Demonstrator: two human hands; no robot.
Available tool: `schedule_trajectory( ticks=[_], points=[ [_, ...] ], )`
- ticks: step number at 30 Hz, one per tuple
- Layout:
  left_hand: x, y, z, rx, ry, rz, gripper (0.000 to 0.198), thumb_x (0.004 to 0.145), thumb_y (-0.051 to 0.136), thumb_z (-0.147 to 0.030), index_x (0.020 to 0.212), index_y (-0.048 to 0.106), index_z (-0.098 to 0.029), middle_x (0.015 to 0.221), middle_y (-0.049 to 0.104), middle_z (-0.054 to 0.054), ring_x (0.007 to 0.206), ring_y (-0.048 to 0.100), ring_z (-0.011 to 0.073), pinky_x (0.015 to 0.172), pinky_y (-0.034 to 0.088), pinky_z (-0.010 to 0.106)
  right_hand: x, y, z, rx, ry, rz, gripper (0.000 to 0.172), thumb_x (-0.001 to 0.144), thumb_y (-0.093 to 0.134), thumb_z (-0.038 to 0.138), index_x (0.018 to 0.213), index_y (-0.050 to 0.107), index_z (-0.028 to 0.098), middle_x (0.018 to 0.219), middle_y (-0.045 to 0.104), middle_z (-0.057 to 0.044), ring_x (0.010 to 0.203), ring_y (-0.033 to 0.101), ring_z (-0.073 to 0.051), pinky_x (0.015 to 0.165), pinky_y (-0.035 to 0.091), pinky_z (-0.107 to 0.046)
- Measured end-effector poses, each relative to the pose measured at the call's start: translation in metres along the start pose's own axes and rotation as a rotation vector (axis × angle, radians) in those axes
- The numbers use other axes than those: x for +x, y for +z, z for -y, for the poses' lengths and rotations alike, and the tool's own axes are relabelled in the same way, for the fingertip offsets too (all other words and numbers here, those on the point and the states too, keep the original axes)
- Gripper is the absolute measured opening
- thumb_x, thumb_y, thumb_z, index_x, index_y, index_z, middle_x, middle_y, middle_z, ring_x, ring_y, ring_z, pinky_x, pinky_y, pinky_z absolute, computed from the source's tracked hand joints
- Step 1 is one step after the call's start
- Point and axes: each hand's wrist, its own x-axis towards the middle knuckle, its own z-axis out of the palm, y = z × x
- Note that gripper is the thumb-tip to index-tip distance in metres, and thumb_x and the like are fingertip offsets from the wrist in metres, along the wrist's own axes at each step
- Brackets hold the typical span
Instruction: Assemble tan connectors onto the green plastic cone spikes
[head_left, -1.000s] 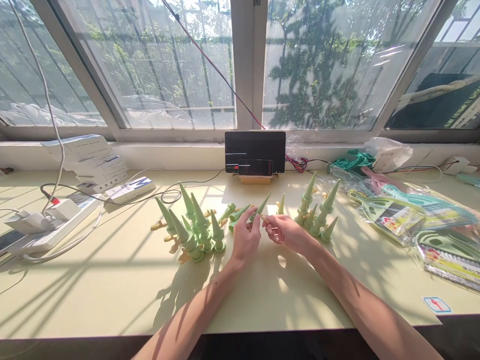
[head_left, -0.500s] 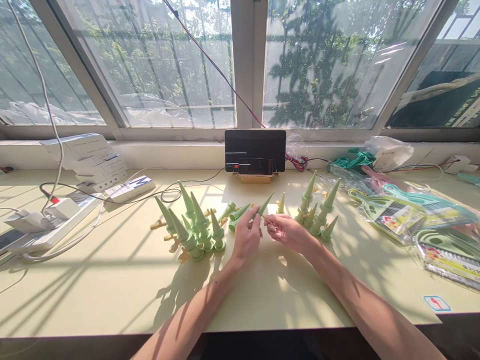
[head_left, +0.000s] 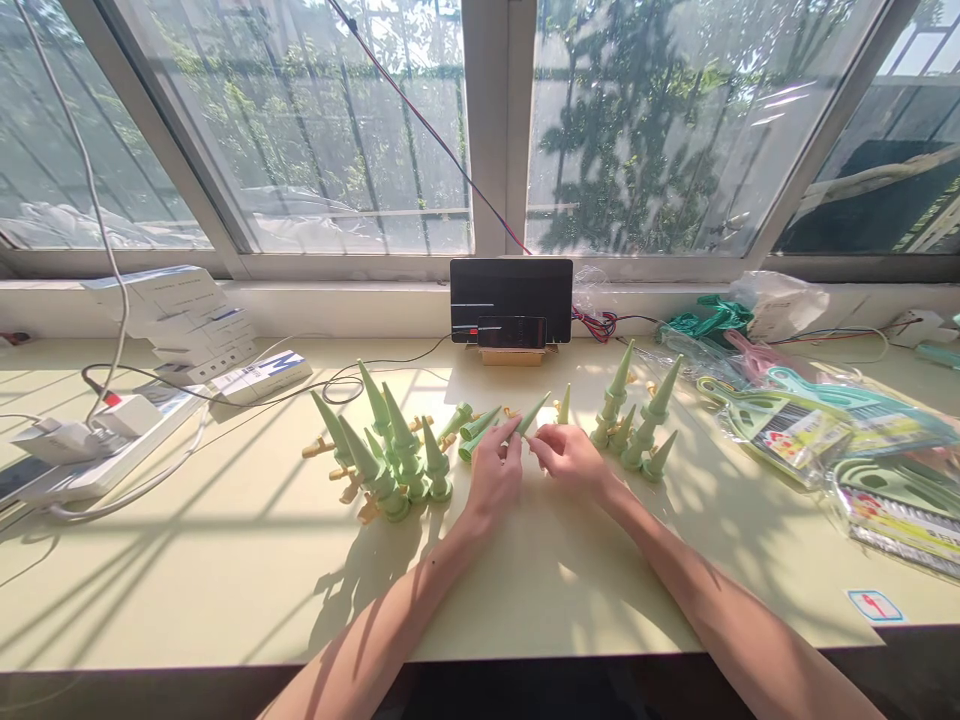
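Clock directions are read from the hands, with 12 o'clock toward the windows [head_left: 352,130]. The left grip [head_left: 495,470] is closed around a green cone [head_left: 533,412], its tip at 1 o'clock; this presumably steadies the part and exposes its lower end. The right grip [head_left: 574,462], at that end, is narrow, thumb and fingers drawn together; whether they pinch a small piece cannot be told. Upright green spires stand in a left cluster [head_left: 403,455] at 9 o'clock and a right cluster [head_left: 651,425] at 2 o'clock, apparently set apart to give both hands working room. Loose green pieces [head_left: 474,432] lie at 11 o'clock, near the left fingers.

The pale tabletop [head_left: 217,590] carries barred shadows and a sticker [head_left: 874,606] at 4 o'clock. Farther out are packaged brushes [head_left: 806,430] at 3, white boxes [head_left: 176,315] at 10, and a propped tablet [head_left: 511,288] at 12.
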Motion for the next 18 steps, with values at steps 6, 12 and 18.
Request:
schedule_trajectory(
  ticks=[6, 12, 18],
  points=[
    [-0.0001, -0.0002, -0.0007, 0.017, 0.004, 0.002, 0.034, 0.092, 0.057, -0.029, 0.121, 0.072, -0.02, 0.102, 0.065, 0.01, 0.063, 0.059, 0.0117, 0.05, 0.048, 0.024, -0.0054, 0.0033, 0.0055, -0.179, -0.144, -0.107, 0.034, 0.09, 0.052, 0.038, 0.06, 0.047, 0.022, 0.056, 0.049, 0.0, 0.053, 0.042, -0.014, 0.055, 0.031, -0.029],
    [-0.001, -0.0006, -0.0038, 0.021, -0.01, 0.012, 0.035, 0.092, 0.058, -0.03, 0.123, 0.071, -0.02, 0.099, 0.064, 0.008, 0.059, 0.054, 0.0104, 0.049, 0.045, 0.024, -0.005, 0.0038, 0.0046, -0.172, -0.148, -0.117, 0.034, 0.09, 0.052, 0.038, 0.06, 0.047, 0.022, 0.056, 0.049, 0.0, 0.053, 0.04, -0.015, 0.055, 0.03, -0.03],
    [0.0, -0.0003, -0.0018, -0.003, -0.001, 0.023, 0.036, 0.092, 0.057, -0.032, 0.123, 0.071, -0.022, 0.088, 0.065, 0.007, 0.063, 0.058, 0.014, 0.05, 0.047, 0.025, -0.0003, 0.0038, 0.0011, 0.068, 0.003, -0.044, 0.037, 0.086, 0.06, 0.046, 0.059, 0.053, 0.022, 0.055, 0.054, 0.0, 0.053, 0.048, -0.015, 0.054, 0.036, -0.029]
  ],
)
